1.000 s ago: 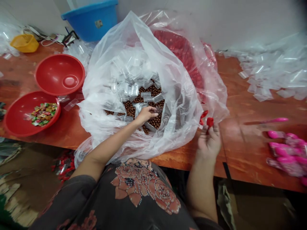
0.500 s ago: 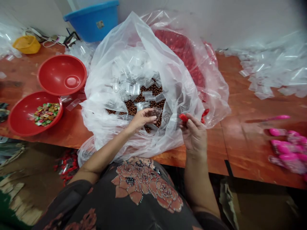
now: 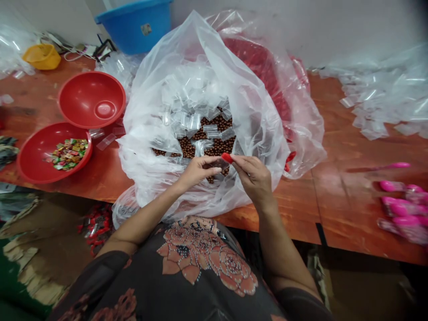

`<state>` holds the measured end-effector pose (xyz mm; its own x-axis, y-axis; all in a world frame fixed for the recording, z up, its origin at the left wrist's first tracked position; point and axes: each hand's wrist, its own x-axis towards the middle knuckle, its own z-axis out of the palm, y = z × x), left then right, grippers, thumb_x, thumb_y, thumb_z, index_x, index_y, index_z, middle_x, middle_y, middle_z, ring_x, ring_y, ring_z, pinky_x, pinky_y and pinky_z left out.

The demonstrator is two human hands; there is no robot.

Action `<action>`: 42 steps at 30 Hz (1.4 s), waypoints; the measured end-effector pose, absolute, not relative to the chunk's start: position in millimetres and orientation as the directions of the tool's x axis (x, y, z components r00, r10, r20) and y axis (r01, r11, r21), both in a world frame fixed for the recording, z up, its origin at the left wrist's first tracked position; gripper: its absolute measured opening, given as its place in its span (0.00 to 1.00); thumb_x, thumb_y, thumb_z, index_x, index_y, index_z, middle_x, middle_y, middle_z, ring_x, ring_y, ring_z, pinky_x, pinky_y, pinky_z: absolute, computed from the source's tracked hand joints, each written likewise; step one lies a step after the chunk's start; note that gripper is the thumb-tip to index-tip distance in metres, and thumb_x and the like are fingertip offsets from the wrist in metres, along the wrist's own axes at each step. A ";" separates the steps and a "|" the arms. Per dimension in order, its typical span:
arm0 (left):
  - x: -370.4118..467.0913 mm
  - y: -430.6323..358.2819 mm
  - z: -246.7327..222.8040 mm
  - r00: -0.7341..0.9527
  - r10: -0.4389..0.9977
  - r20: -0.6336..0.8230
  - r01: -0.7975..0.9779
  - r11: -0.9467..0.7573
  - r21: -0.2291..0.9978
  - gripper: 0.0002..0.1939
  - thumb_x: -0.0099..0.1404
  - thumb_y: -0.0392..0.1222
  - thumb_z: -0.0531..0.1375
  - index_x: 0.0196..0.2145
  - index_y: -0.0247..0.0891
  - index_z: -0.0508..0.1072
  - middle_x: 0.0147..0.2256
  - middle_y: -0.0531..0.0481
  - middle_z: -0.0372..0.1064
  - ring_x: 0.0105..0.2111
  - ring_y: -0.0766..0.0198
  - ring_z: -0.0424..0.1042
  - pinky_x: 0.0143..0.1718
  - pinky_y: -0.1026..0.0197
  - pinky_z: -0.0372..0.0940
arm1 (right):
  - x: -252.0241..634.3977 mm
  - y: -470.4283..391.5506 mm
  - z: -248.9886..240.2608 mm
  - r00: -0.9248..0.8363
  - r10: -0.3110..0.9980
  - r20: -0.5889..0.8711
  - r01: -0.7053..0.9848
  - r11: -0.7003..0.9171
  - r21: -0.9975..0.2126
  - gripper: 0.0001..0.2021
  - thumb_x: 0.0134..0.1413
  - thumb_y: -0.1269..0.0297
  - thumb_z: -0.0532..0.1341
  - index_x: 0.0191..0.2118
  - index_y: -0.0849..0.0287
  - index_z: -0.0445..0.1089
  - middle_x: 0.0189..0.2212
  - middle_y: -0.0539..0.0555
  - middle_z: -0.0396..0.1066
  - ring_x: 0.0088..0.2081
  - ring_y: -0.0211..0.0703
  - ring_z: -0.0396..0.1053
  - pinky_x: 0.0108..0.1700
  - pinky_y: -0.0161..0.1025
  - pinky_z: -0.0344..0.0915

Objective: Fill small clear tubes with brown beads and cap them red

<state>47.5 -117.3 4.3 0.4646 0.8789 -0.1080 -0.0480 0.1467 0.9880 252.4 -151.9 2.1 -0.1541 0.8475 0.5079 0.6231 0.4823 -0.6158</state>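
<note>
My left hand [image 3: 199,172] pinches a small clear plastic container [image 3: 220,164] over the front of the white plastic bag. A red cap [image 3: 227,158] is between the fingertips of my right hand [image 3: 253,178], right at the container's end; whether it is seated there I cannot tell. Below both hands lies the opened bag [image 3: 142,156], holding brown round balls [image 3: 217,122] and a heap of clear containers [image 3: 187,118].
Two red bowls [image 3: 92,96] stand at left, the nearer one with wrapped sweets [image 3: 68,154]. Behind are a blue tub [image 3: 137,29] and a clear bag of red pieces [image 3: 254,67]. Pink-topped items [image 3: 404,205] and clear plastic pieces [image 3: 377,104] lie at right.
My right hand has moved left with the red cap, from beside the bag to the container. My left hand stays over the bag, still gripping the container. The view has shifted slightly.
</note>
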 end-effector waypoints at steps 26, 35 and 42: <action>74.1 -132.1 16.7 0.412 0.829 -0.379 -0.407 0.540 0.737 0.23 0.71 0.50 0.45 0.56 0.36 0.64 0.19 0.56 0.63 0.16 0.69 0.60 0.22 0.66 0.63 | 231.3 -154.6 -12.0 -0.152 0.939 0.309 0.278 0.340 -0.898 0.24 0.56 0.52 0.65 0.56 0.51 0.64 0.45 0.54 0.74 0.41 0.43 0.75 0.43 0.43 0.74; 68.6 -130.1 16.1 0.585 0.707 -0.398 -0.359 0.665 0.655 0.39 0.66 0.71 0.42 0.60 0.38 0.61 0.21 0.54 0.64 0.17 0.68 0.62 0.19 0.65 0.64 | 226.1 -144.0 -7.2 0.201 0.976 0.086 0.037 0.080 -0.996 0.14 0.58 0.54 0.64 0.48 0.52 0.75 0.33 0.48 0.76 0.32 0.35 0.72 0.33 0.34 0.71; 68.1 -126.3 17.3 0.589 0.708 -0.390 -0.363 0.663 0.655 0.39 0.66 0.72 0.39 0.54 0.37 0.67 0.22 0.52 0.66 0.16 0.69 0.62 0.17 0.66 0.63 | 212.6 -136.0 9.6 0.108 0.986 0.129 0.075 0.122 -0.990 0.12 0.56 0.54 0.65 0.43 0.52 0.76 0.38 0.49 0.78 0.39 0.38 0.75 0.42 0.37 0.72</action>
<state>68.1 -126.3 17.3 0.5894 0.7076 -0.3897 -0.3632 0.6630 0.6546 212.6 -136.0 9.6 0.1077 0.9858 0.1292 0.0749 0.1215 -0.9898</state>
